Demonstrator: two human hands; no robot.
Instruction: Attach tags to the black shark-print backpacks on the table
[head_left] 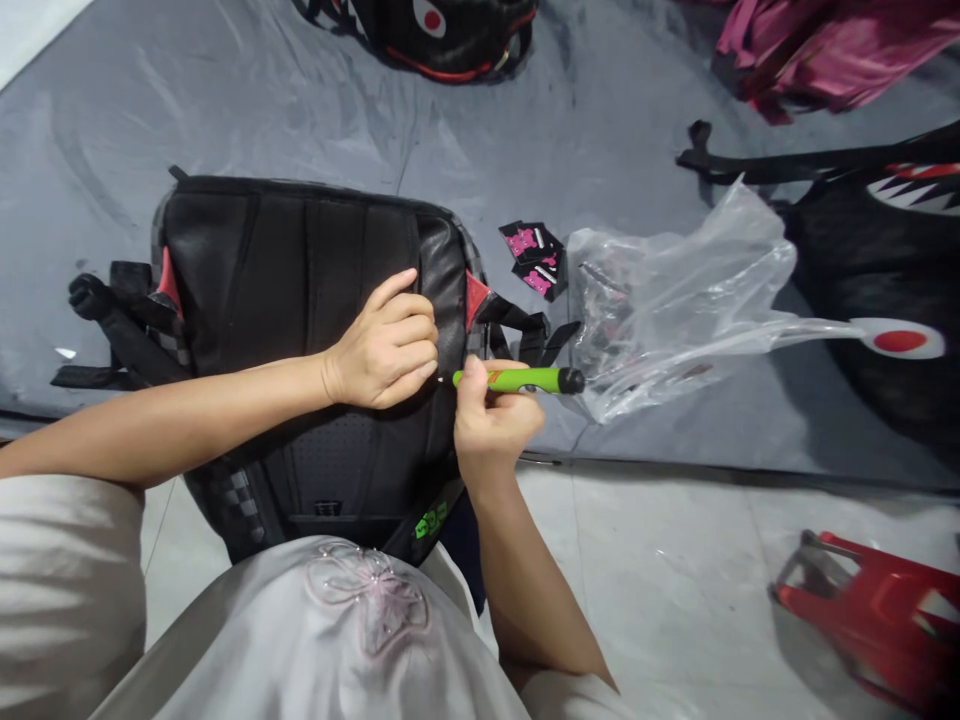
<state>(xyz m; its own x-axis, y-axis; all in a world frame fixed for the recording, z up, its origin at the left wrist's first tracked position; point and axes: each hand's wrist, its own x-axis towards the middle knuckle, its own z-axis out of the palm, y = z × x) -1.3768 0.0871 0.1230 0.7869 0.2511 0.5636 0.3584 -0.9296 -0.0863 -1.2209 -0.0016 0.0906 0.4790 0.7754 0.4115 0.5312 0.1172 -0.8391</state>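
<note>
A black backpack [281,270] with checkered sides and red triangle patches lies with its padded back panel facing up, its lower end against my body. My left hand [390,345] presses on the panel, fingers curled down against the black material and one finger more outstretched. Just right of it, my right hand [495,410] grips a green marker [529,380] with a black end. The marker lies level, its thin pale tip pointing left at the backpack beside my left fingers. Whether the tip touches the material I cannot tell.
Right of the backpack, small black-and-pink tags [536,255] lie beside a clear plastic bag [675,290] on the grey-covered table [600,120]. Other bags include a shark-face black bag [862,270], another black bag [450,40] and a pink bag [840,55]. A red stool [877,610] stands on the floor.
</note>
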